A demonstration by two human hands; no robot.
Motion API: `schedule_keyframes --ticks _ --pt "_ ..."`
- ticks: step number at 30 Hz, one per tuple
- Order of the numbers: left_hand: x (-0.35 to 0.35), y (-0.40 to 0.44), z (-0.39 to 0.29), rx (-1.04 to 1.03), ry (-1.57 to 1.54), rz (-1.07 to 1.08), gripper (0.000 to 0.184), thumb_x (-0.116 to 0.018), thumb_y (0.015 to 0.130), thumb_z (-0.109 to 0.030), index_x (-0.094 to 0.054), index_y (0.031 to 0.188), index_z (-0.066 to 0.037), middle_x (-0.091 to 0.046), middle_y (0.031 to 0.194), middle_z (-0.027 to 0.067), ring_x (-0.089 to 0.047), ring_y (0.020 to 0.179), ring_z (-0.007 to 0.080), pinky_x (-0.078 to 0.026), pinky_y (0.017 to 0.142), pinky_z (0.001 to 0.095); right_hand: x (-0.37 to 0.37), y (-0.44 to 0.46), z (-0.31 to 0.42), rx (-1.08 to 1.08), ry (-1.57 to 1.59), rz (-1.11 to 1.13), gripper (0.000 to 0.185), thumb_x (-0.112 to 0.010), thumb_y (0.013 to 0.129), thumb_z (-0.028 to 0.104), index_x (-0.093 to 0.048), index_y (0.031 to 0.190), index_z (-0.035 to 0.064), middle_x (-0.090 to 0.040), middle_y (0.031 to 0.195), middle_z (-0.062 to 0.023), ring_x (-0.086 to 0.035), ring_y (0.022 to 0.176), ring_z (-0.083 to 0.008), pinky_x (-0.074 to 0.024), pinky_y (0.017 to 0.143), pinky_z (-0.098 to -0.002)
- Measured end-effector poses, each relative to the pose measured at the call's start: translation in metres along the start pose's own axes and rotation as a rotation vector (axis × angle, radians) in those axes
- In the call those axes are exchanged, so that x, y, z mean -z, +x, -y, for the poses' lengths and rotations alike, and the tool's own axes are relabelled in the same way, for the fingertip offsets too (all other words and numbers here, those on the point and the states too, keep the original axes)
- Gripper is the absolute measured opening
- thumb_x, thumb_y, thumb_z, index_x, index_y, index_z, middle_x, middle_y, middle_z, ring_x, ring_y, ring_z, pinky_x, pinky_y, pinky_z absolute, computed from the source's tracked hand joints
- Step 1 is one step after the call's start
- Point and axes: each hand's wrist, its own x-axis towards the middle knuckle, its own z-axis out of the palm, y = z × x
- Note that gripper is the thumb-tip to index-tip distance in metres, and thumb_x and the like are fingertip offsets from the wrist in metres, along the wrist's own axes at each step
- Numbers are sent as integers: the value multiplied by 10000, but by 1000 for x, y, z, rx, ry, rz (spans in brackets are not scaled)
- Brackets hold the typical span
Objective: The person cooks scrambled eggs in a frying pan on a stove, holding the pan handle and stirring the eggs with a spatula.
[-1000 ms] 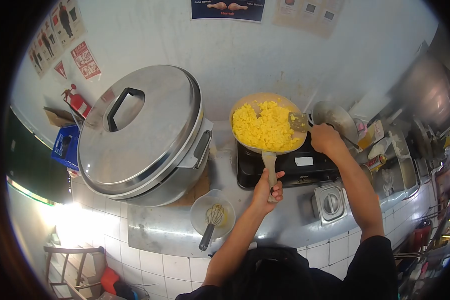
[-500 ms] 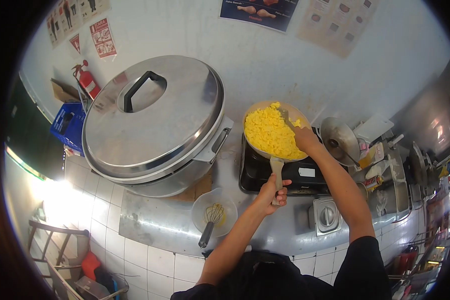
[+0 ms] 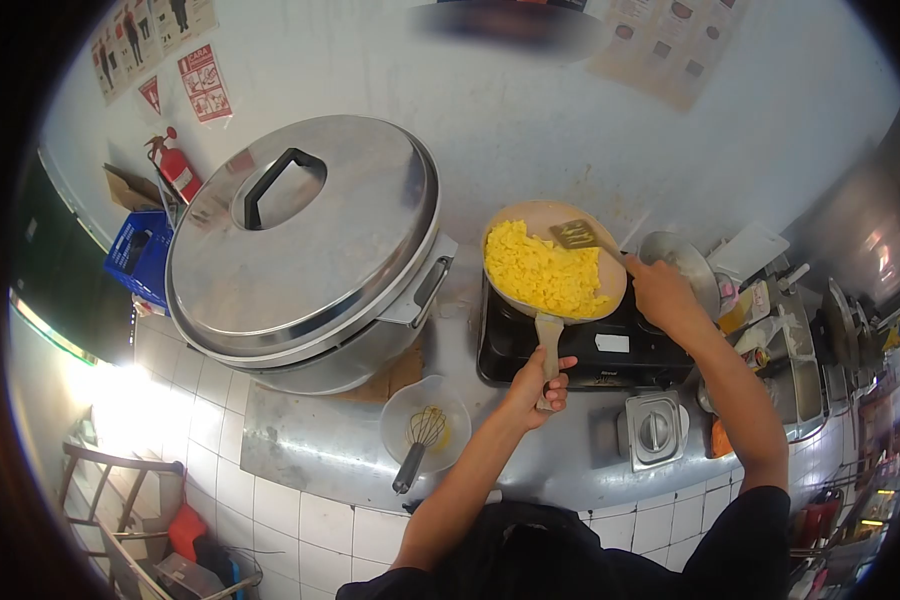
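My left hand (image 3: 540,388) is wrapped round the beige handle of a frying pan (image 3: 610,290). The pan sits over a black portable stove (image 3: 500,345) and holds yellow scrambled egg (image 3: 540,268), heaped toward its left and front. At the pan's right, my right hand (image 3: 665,293) grips a slotted spatula (image 3: 573,235), whose blade is over the back of the pan, at the edge of the egg. Part of the pan's pale inner surface shows at the back and right.
A large lidded metal pot (image 3: 320,260) stands at left. In front of it is a bowl (image 3: 395,420) with a whisk (image 3: 427,430). A lidded steel container (image 3: 653,432) is near the counter's front edge. Behind my right hand sits a wok (image 3: 705,270).
The spatula and my right hand have moved right, away from the middle of the egg. More bare pan shows at the back and right. My left hand still holds the handle.
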Motion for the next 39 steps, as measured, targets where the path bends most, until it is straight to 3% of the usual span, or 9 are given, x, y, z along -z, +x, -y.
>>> schedule_keyframes --ticks 4,7,15,18,21,24,27,33,39 --pt "-1 1 2 3 -3 -2 502 -274 986 -494 -474 1127 -55 -315 557 -50 -286 431 66 -253 411 225 -12 11 -11 -160 -46 166 303 -588 782 77 -615 1082 43 -649 901 -230 -641 864 -392 -521 748 -467" --pt "-1 2 4 -8 -11 -6 498 -285 984 -494 -471 1129 -55 -322 558 -49 -291 429 65 -254 409 221 -16 26 -4 -132 -63 344 233 -616 746 94 -683 958 26 -652 1020 -208 -653 911 -342 -531 777 -419" --pt "0 2 3 7 -15 17 510 -269 987 -491 -467 1127 -43 -325 560 -48 -295 432 66 -257 409 224 -54 94 8 -114 73 445 246 -588 769 92 -642 982 -20 -663 959 -207 -646 944 -313 -530 762 -410" --pt "0 3 1 12 19 14 521 -245 986 -501 -473 1106 -49 -327 565 -45 -297 438 67 -273 424 230 -69 98 3 73 38 329 313 -564 778 85 -619 1076 6 -650 1019 -208 -632 953 -338 -512 805 -412" --pt "0 5 4 10 45 -6 526 -245 986 -503 -472 1111 -45 -323 560 -47 -289 436 68 -266 419 233 -89 105 -18 22 270 184 415 -540 790 81 -577 1203 77 -635 1072 -197 -611 970 -363 -486 852 -416" --pt "-3 2 2 19 48 -28 525 -250 987 -502 -472 1117 -44 -317 554 -50 -280 433 67 -258 413 232 -96 114 -31 110 386 206 522 -521 795 66 -502 1310 153 -620 1117 -188 -589 992 -385 -467 875 -422" --pt "-6 0 -1 27 44 -37 520 -253 988 -500 -473 1119 -48 -316 551 -50 -277 433 66 -254 409 230 -95 117 -31 277 328 96 561 -519 787 35 -475 1334 154 -638 1069 -175 -609 935 -378 -488 805 -441" --pt "-5 -1 -4 25 -4 -28 504 -266 988 -495 -474 1125 -57 -321 547 -50 -287 427 63 -243 393 221 -24 40 3 381 -57 76 612 -546 788 41 -433 1369 194 -620 795 -130 -635 691 -309 -496 593 -422" --pt "5 4 -1 17 -14 18 510 -257 987 -502 -476 1110 -57 -319 554 -48 -285 424 64 -260 399 226 -6 -30 -10 360 -71 -69 622 -547 796 48 -408 1383 200 -593 735 -114 -614 589 -290 -489 524 -396"
